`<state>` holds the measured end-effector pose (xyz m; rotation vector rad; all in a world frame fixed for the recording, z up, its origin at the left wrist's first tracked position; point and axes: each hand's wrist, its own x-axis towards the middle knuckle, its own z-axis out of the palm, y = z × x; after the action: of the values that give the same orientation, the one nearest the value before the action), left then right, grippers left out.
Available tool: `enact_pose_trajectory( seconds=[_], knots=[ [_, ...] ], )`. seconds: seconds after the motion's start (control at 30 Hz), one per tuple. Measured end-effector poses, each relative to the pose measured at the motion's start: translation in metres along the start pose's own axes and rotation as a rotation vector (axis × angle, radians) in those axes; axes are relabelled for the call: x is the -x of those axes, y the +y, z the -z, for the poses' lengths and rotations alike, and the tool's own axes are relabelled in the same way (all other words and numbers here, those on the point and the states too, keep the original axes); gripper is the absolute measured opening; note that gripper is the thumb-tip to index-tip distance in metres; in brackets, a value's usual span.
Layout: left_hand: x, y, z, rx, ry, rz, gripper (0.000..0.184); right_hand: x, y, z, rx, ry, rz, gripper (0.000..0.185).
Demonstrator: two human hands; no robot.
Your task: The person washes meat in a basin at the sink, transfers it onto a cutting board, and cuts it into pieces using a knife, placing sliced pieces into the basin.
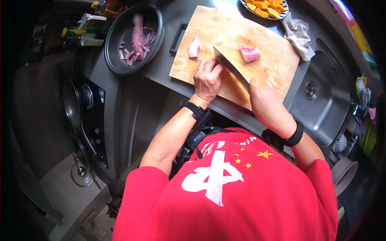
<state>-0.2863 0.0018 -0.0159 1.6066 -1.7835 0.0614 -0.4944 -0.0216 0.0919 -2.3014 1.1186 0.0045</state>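
My right hand is closed round the handle of a knife, whose blade slants up and left over the wooden cutting board. Beside the blade, on its left, my left hand has its fingers curled down on the board; whatever lies under the fingertips is hidden. A pale pink piece of meat lies above my left hand. To the right of the blade sits a thicker pink chunk of meat.
A dark bowl with meat pieces stands left of the board. Behind the board are a plate of orange slices and a crumpled cloth. The metal sink is at the right, and a pan at the left.
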Motion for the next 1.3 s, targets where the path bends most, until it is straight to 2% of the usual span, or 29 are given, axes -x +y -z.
enact_pose_trajectory(
  seconds=[0.23,0.3,0.43,0.53,0.73,0.83,0.93,1.0,1.07,1.13,1.2,1.23,1.27,1.3],
  knots=[
    [0.001,-0.002,-0.001,0.001,0.012,-0.028,0.017,-0.003,-0.003,-0.014,0.024,0.064,0.016,0.006],
    [0.003,-0.003,-0.002,-0.037,0.0,0.004,0.017,-0.008,-0.001,-0.019,-0.05,0.17,0.146,0.006],
    [-0.001,-0.002,-0.005,-0.044,0.007,0.028,0.017,-0.013,0.005,-0.014,-0.056,0.177,0.118,0.006],
    [-0.002,-0.001,-0.002,-0.04,0.0,0.039,0.015,-0.011,0.008,-0.009,-0.071,0.062,0.079,0.008],
    [-0.006,0.0,0.0,-0.019,0.033,0.007,0.013,-0.026,0.025,-0.023,-0.131,0.086,0.04,0.013],
    [-0.003,0.002,0.003,0.051,-0.014,0.059,0.009,-0.011,0.034,-0.025,-0.14,0.203,0.045,0.011],
    [-0.003,0.002,0.006,0.126,0.013,0.117,0.006,0.003,0.028,-0.005,-0.306,0.207,-0.083,0.017],
    [-0.007,0.002,0.014,0.178,0.011,0.135,0.006,0.006,0.012,0.024,-0.693,-0.002,-0.339,0.021],
    [-0.011,0.007,0.025,0.283,0.034,0.336,0.006,0.006,0.023,0.015,-0.784,0.042,-0.305,0.022],
    [-0.016,0.003,0.027,0.245,0.063,0.314,0.01,0.007,0.027,0.016,-0.757,0.012,-0.362,0.02],
    [-0.019,0.0,0.025,0.374,-0.039,0.584,0.011,0.01,0.031,0.011,-0.802,-0.01,-0.352,0.02],
    [-0.028,0.009,0.032,0.631,-0.142,0.745,0.019,0.01,0.032,0.01,-0.847,-0.031,-0.337,0.02],
    [-0.036,0.019,0.039,0.632,-0.142,0.742,0.019,0.008,0.032,0.011,-0.846,-0.028,-0.337,0.02],
    [-0.046,0.033,0.049,1.111,-0.181,0.916,0.024,0.006,0.032,0.012,-0.996,-0.097,-0.314,0.021]
  ],
)
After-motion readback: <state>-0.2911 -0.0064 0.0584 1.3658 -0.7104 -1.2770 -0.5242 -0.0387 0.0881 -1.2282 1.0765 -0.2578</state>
